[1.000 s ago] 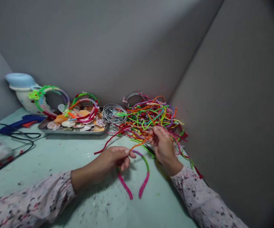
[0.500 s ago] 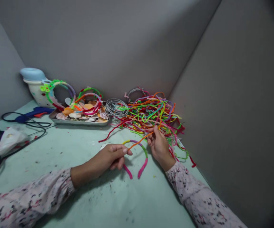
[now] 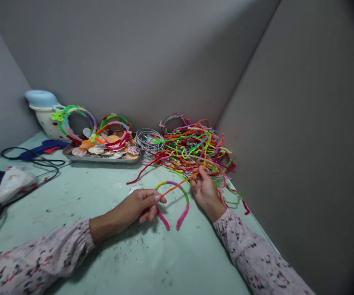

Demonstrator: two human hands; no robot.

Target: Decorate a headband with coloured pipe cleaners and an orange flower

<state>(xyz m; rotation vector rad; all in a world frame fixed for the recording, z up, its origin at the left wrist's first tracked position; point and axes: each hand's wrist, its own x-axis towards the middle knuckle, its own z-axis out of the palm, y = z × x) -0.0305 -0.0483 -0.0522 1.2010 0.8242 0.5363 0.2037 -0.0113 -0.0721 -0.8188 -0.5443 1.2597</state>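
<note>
An orange pipe cleaner (image 3: 178, 185) is stretched at a slant between my two hands. My left hand (image 3: 143, 203) pinches its lower end between thumb and fingertips. My right hand (image 3: 206, 190) pinches it near the upper end, close to the front of the pipe cleaner pile (image 3: 192, 143). Below the strand, a headband (image 3: 183, 215) wrapped in yellow, purple, green and pink fuzzy wire lies on the table, its two pink ends toward me. My left hand hides part of the headband's left side.
A metal tray (image 3: 103, 160) at the back holds felt pieces, with decorated headbands (image 3: 72, 110) leaning there. Beside it are a wire coil (image 3: 149, 140), a lidded white container (image 3: 46, 116), a blue glue gun (image 3: 38, 149), black cable (image 3: 52, 166) and a plastic bag (image 3: 19, 180). Grey walls (image 3: 287, 143) enclose the table.
Both hands keep hold of the orange pipe cleaner, in nearly the same pose. The whole view has shifted slightly, so most things sit a little farther left.
</note>
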